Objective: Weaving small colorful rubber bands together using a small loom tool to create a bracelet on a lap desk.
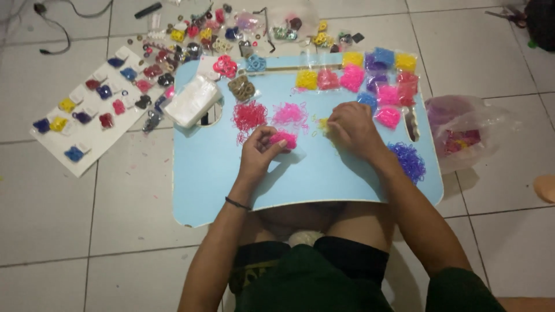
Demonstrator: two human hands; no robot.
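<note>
On my lap rests a light blue lap table [300,179]. My left hand [261,151] pinches a small clear packet of pink rubber bands [284,139] just above the table's middle. My right hand [351,128] lies palm down over a few yellow bands [321,123], fingers curled onto them. Loose heaps of red bands [249,115] and pink bands [290,114] lie just beyond my hands. A purple heap [409,161] sits by my right forearm.
Filled packets of yellow, pink, blue and purple bands [370,78] line the table's far right. A stack of clear bags [192,101] sits at its far left. On the tiled floor lie a white card of hair ties [92,112], scattered trinkets [231,32] and a plastic bag [462,130].
</note>
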